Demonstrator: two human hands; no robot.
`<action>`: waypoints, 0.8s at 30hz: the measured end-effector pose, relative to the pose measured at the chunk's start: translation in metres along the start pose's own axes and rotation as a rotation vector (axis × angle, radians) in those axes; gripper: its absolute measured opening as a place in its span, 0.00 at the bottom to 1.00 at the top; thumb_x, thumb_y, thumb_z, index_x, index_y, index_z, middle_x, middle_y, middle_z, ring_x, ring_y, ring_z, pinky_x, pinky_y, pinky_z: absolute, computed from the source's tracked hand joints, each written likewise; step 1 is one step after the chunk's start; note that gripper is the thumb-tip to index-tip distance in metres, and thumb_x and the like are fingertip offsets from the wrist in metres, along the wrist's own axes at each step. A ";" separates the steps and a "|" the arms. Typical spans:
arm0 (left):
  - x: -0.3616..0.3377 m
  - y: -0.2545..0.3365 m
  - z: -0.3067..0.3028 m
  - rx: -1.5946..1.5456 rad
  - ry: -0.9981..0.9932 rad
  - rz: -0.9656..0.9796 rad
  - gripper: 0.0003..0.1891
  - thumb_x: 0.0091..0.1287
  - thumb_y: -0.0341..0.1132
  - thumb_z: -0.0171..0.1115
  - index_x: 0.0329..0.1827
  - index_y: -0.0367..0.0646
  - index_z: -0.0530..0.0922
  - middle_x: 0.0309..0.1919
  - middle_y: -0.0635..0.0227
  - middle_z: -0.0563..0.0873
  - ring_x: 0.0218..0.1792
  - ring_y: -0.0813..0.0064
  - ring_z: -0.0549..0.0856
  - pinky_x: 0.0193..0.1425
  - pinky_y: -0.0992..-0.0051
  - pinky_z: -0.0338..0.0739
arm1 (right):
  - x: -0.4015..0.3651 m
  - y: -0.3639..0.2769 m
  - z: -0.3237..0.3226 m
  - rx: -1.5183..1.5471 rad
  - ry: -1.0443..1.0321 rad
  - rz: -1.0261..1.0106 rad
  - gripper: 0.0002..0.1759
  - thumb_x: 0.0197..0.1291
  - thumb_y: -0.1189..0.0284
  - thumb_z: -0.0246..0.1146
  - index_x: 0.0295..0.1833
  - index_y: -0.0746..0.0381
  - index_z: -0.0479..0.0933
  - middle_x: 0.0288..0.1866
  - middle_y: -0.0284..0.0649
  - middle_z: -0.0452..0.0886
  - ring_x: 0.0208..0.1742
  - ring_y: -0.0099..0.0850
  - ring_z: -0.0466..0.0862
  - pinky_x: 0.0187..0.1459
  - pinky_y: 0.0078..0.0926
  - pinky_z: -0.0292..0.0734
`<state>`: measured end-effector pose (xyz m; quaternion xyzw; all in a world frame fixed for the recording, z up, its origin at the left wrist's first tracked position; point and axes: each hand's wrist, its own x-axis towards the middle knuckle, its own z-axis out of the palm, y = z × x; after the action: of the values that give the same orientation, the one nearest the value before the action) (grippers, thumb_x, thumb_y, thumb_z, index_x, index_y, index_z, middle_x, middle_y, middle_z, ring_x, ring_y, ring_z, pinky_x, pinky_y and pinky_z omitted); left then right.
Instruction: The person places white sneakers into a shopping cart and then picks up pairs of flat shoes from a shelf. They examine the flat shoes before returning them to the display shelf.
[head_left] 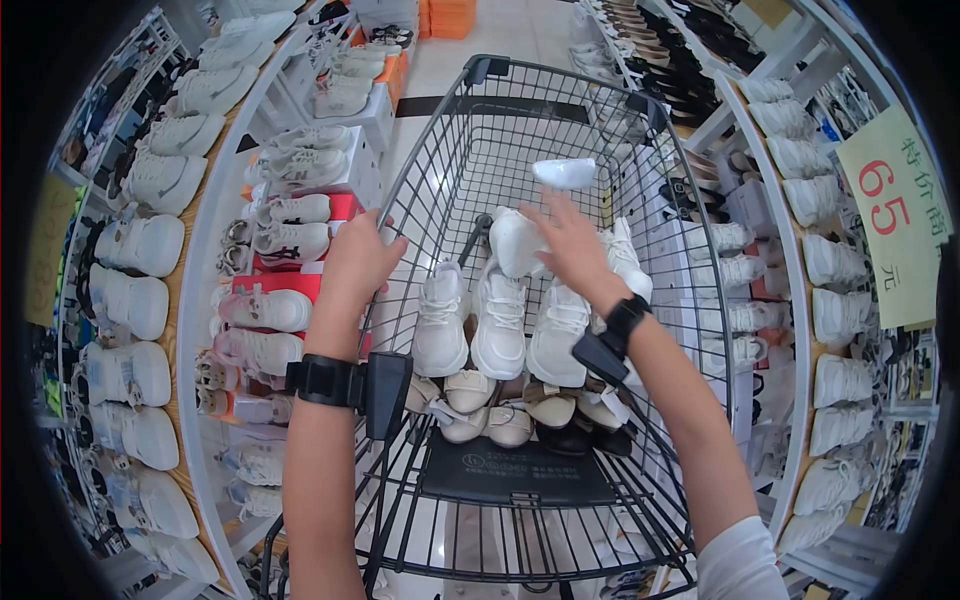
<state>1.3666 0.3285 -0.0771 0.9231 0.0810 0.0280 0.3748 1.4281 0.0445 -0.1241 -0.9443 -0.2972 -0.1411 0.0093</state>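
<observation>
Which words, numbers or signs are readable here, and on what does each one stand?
"65": red, on the yellow price sign by the right shelves.
"元": below it, on the same sign.
"特价商": along the sign's top, cut at the edge, so the reading is uncertain.
Black plate in the cart: raised lettering, too small to read.
Shoes: no readable brand.

Racks line both sides of the aisle. The left rack (200, 300) carries rows of white sneakers (140, 245), and beside it stand red boxes (285, 285) with pale trainers (290, 240) set on top. The right rack (790, 250) holds more white sneakers (835, 260), with dark shoes (690, 30) on its far end. A yellow price sign (895, 215) on the right shows a red 65. Orange boxes (452, 18) are stacked far down the aisle. The pale tiled floor (500, 30) has a dark stripe (440, 105) across it.
</observation>
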 end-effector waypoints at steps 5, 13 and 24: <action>0.002 -0.002 0.000 0.075 0.027 0.076 0.21 0.52 0.36 0.63 0.45 0.29 0.77 0.25 0.47 0.83 0.20 0.60 0.84 0.36 0.63 0.79 | 0.030 -0.034 0.040 -0.031 -0.038 -0.142 0.38 0.41 0.77 0.69 0.63 0.51 0.68 0.63 0.40 0.66 0.61 0.43 0.69 0.55 0.41 0.71; 0.000 0.003 -0.003 0.005 0.000 -0.016 0.19 0.52 0.39 0.67 0.41 0.31 0.78 0.25 0.52 0.83 0.28 0.57 0.83 0.37 0.64 0.76 | 0.009 -0.018 0.022 -0.092 -0.215 0.020 0.32 0.34 0.78 0.72 0.52 0.57 0.73 0.54 0.38 0.70 0.55 0.39 0.72 0.47 0.35 0.77; 0.005 -0.004 0.001 0.000 -0.006 0.020 0.20 0.52 0.36 0.64 0.43 0.31 0.78 0.26 0.48 0.83 0.27 0.57 0.85 0.39 0.64 0.78 | -0.064 -0.002 0.003 0.153 0.001 0.331 0.31 0.31 0.79 0.73 0.47 0.58 0.70 0.46 0.41 0.68 0.49 0.43 0.72 0.44 0.38 0.77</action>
<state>1.3713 0.3317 -0.0802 0.9241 0.0705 0.0289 0.3745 1.3778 0.0105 -0.1440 -0.9767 -0.1476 -0.1154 0.1042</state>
